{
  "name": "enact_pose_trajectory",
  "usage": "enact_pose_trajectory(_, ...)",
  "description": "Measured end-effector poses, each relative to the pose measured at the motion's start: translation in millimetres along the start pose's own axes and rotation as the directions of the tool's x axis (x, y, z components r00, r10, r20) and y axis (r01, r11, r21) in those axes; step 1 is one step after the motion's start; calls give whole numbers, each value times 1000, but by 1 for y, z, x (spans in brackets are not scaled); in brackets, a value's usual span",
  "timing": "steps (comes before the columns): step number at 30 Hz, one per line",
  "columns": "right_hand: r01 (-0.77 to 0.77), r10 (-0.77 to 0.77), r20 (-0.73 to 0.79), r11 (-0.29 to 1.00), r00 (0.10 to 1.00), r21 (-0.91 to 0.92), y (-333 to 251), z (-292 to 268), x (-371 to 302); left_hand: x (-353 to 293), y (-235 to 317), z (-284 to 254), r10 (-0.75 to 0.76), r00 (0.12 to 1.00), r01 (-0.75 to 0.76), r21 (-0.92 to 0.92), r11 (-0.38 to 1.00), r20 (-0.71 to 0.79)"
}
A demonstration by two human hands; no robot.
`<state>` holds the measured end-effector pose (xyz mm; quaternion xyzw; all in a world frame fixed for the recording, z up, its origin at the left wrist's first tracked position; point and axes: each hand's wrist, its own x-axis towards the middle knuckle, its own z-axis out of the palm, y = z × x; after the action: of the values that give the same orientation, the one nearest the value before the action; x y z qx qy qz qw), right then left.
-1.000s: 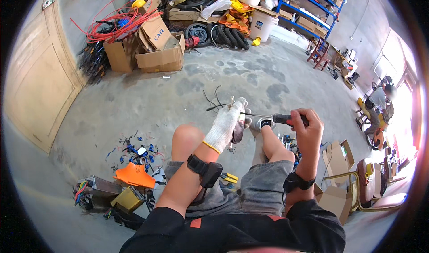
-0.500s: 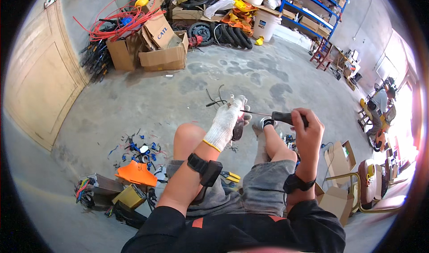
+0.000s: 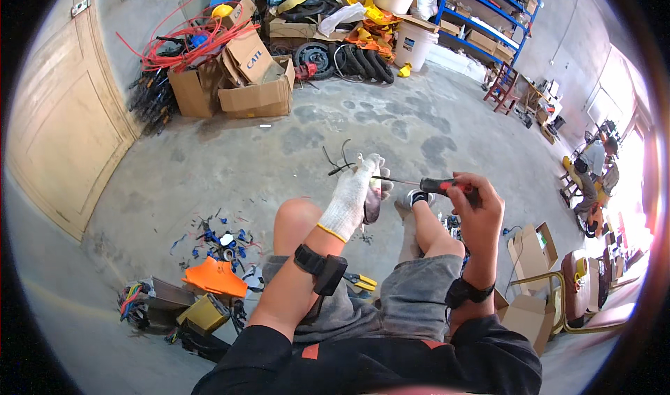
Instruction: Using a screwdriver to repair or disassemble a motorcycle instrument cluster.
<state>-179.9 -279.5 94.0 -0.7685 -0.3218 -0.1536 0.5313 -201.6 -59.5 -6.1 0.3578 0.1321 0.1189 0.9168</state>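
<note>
My left hand (image 3: 351, 198), in a white knit glove with a yellow cuff edge, is closed round a dark rounded part (image 3: 373, 210) with a reddish sheen. Black wires (image 3: 333, 171) stick out past the far side of that glove. The part's exact kind is not clear, and the fingers cover much of it. Bare, my right hand (image 3: 479, 203) grips the black and red handle of a screwdriver (image 3: 434, 185). The screwdriver's thin shaft points left and reaches the held part at the gloved fingers; its tip is hidden there.
Yellow-handled pliers (image 3: 361, 281) lie by my lap. On the floor to the left are blue and black scraps (image 3: 220, 240), an orange plastic piece (image 3: 215, 276) and a metal box with wires (image 3: 159, 296). Cartons (image 3: 534, 248) stand right. Another person (image 3: 595, 159) sits far right.
The screwdriver handle has turned, now showing red, and sits slightly farther left and lower. My right fingers have shifted round it. The black wires at the left hand have swung a little.
</note>
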Motion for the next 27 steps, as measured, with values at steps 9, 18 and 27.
enact_pose_trajectory(9, 247, -220, 116, 909, 969, -335, 1, 3, -11, 3, 2, -3, 104, 993, -98, 98, 990, -63)
enact_pose_trajectory(18, -10, 12, -14, 997, 1000, 79, 22, 0, 6, 0, 2, 1, 27, 999, -26, 38, 999, -32)
enact_pose_trajectory(27, 263, -253, 77, 942, 965, -206, -7, -1, -12, 0, -2, -2, 47, 996, -35, 151, 988, -77)
